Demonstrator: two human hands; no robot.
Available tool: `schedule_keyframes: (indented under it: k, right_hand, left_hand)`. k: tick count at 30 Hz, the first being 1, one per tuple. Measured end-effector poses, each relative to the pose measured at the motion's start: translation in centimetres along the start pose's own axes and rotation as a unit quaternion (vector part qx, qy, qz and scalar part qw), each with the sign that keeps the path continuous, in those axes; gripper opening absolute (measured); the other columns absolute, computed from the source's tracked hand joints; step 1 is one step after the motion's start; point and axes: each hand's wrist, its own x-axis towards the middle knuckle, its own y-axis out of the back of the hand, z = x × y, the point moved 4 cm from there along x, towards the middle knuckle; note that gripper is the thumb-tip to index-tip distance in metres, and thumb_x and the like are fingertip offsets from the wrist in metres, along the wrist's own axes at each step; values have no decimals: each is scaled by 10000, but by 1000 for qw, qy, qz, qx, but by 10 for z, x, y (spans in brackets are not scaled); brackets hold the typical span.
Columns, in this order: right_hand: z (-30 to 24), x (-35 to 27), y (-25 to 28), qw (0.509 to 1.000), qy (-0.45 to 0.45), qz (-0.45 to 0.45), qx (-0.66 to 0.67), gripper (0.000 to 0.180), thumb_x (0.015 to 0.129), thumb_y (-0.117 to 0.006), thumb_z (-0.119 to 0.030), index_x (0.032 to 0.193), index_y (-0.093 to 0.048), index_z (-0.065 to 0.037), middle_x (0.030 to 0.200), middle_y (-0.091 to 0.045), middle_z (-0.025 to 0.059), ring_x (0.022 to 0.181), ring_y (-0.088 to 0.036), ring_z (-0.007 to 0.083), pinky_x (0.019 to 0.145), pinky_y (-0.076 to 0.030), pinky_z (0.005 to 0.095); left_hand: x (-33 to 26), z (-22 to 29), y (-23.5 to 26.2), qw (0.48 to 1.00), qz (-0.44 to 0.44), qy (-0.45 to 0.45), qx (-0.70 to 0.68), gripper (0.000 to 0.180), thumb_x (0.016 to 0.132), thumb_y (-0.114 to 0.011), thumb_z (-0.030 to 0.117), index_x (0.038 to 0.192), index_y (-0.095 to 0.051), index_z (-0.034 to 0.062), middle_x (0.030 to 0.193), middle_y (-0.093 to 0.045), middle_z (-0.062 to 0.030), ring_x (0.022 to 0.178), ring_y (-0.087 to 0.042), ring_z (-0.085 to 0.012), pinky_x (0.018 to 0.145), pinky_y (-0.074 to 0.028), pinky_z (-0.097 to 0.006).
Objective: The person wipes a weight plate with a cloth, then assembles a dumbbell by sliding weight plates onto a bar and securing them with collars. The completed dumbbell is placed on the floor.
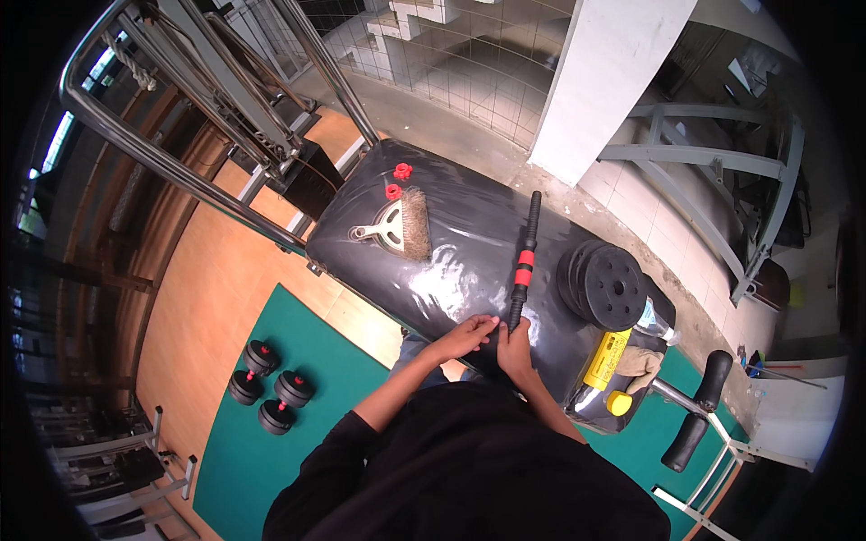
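My right hand [516, 350] is closed around the lower end of a black dumbbell bar [524, 269] with red bands near its middle. The bar points away from me over a black padded bench [361, 275]. Just left of it, my left hand [465, 339] has its fingers drawn together, with the tips close to my right thumb; anything between them is too small to make out. Right of the bar stand round black weight plates [606, 302]. A white-handled brush [397, 231] lies farther left, near two red star collars [402, 171].
At the bench's right end are a yellow bottle [606, 359], a clear bottle [657, 322] and a beige cloth [639, 365]. Two dumbbells [293, 389] rest on the green mat [298, 334]. Metal gym frames [171, 162] stand left; a white pillar [604, 90] rises behind.
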Motion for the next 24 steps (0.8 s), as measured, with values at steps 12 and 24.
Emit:
schedule_keyframes:
  k: [12, 24]
  right_hand:
    - [-193, 26, -128, 831, 377, -391, -119, 485, 802, -658, -299, 1142, -457, -19, 1091, -459, 194, 1010, -513, 357, 849, -437, 407]
    - [-185, 182, -258, 766, 420, -245, -422, 318, 742, -629, -94, 1000, -448, -52, 1029, -565, 129, 1007, -556, 279, 835, -479, 392]
  left_hand:
    - [-112, -5, 179, 894, 341, -223, -186, 270, 986, -396, 234, 1171, -377, 39, 1034, -569, -109, 909, -605, -159, 762, -496, -289]
    - [-198, -69, 275, 872, 466, -88, -121, 333, 948, -481, 296, 1112, -444, 8, 651, -459, -1, 486, -438, -74, 416, -389, -245]
